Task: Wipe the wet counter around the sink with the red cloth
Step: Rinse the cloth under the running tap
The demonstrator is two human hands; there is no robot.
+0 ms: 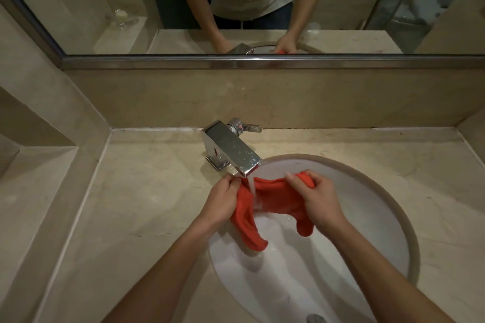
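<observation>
Beige marble-look counter (pixel 147 191) surrounds a white oval sink (pixel 367 217), set under the counter edge; matching stone backsplash (pixel 157 97) behind, stepped ledge (pixel 39 165) at left; wall mirror (pixel 262 2) above with a metal frame, reflecting a person's torso and a glass shower door. Chrome tap (pixel 231 149) running; stream falls onto the red cloth (pixel 273 199), which is stretched over the basin below the spout. Left hand (pixel 223 202) grips the cloth's left end, fingers curled round it; right hand (pixel 315 196) grips the right end likewise; both loose ends hang down into the bowl; drain (pixel 316 318) at bottom edge.
</observation>
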